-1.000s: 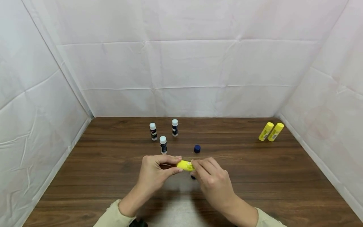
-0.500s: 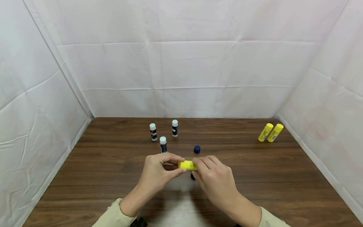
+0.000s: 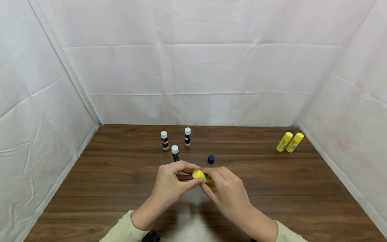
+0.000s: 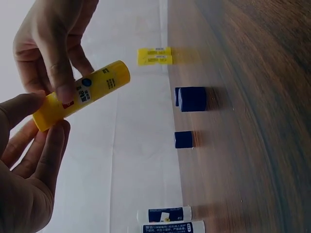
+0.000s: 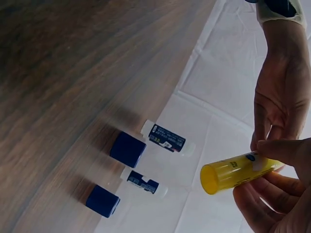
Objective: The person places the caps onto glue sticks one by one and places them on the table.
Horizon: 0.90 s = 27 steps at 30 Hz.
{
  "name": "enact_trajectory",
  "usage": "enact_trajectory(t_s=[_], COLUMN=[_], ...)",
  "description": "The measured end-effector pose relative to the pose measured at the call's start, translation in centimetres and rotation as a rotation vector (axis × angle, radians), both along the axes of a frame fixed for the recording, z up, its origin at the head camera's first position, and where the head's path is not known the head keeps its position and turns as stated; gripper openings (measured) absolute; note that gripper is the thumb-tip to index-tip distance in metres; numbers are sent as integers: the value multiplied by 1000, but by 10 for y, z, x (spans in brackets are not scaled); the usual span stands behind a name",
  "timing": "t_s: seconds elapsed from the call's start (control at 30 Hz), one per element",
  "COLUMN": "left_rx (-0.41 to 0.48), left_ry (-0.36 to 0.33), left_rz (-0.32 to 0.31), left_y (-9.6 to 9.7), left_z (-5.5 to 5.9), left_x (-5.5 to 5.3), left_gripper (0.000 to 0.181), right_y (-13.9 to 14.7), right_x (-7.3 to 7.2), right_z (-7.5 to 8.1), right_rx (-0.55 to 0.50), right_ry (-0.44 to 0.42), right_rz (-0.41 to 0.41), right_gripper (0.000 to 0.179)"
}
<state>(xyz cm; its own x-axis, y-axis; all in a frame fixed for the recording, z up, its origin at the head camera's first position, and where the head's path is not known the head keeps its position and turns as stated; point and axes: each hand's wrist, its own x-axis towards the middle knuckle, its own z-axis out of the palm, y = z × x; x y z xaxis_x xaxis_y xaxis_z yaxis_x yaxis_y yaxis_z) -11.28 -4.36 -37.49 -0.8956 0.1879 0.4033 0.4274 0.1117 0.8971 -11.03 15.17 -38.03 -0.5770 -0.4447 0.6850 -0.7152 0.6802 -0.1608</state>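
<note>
Two bare hands share one yellow tube [image 3: 198, 174] at the lower centre of the head view: the left hand [image 3: 176, 178] pinches its near end between thumb and fingers, and the right hand [image 3: 227, 190] grips the body further along. The tube is a smooth, translucent plastic cylinder, printed with dark lettering, a blue dot and a red patch; its far end, at the lower centre-right of the right wrist view, is round, open and hollow. Squat blue caps [image 4: 193, 99] of opaque plastic sit on the table; one of them [image 3: 211, 159] stands just above the right hand in the head view. Left of centre stand three slim, dark-labelled bottles [image 3: 187, 136] with white tops, the lowest partly covered by the left hand. At the right of the frame, two more yellow tubes [image 3: 289, 142] stand side by side. The table [image 3: 121, 191] has brown, streaky wood grain, and creased white cloth [image 3: 205, 70] hangs behind it. Half a second ago the held tube lay almost level with its print showing; now its flat round end faces the camera and its body slopes down to the right. The dark object then visible under it is hidden, while the bottles stand as before.
</note>
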Motion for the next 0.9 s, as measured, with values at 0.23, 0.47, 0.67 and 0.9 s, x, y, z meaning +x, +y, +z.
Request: enact_trajectory(t_s=[0.23,0.47,0.67,0.9], left_rx=[4,-33,-48,-116], left_ry=[0,61,115,124], left_rz=[5,1,-1,55], left_y=[5,7,6,1], left_z=[0,0,-2,-2], left_x=[1,2,1,-1], left_gripper=[17,9,6,8], right_y=[-3,-2,3,20], right_x=[2,3,1,-7], right_z=[3,4,7,15], right_rx=[-94,-152,-137,-130], right_ry=[-65,-128,-169,-270], right_rz=[73,107,97,34], right_gripper=[37,38,36,36])
